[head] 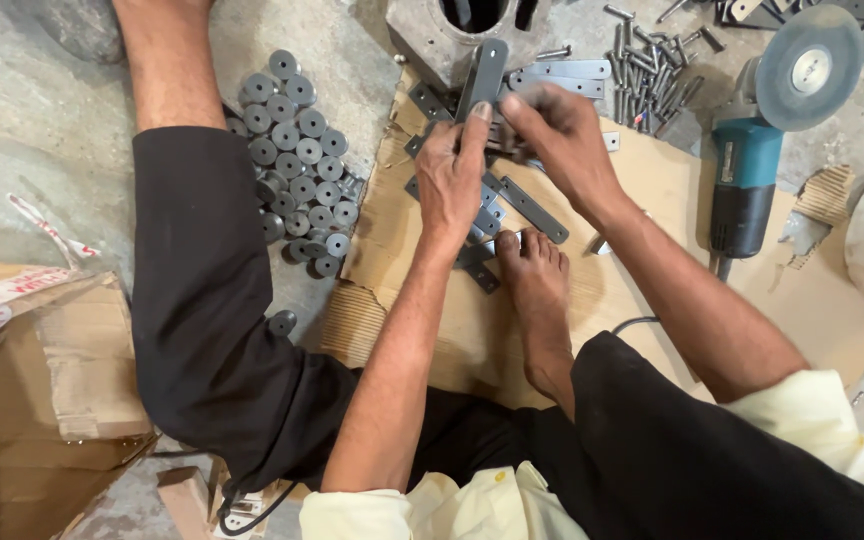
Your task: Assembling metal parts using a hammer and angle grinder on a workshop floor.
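I sit on the floor with my legs folded, one bare foot (535,268) on a sheet of cardboard (652,190). My left hand (452,170) holds a flat grey metal strip (483,75) upright, thumb against its lower end. My right hand (557,130) pinches a small part against the same strip's base; that part is hidden by the fingers. More flat metal strips (532,208) with holes lie on the cardboard under both hands.
A pile of round grey metal discs (297,165) lies to the left. A blue angle grinder (752,150) rests at the right. Several bolts (642,75) and a hollow metal block (467,30) lie at the top. An open cardboard box (42,390) stands at the lower left.
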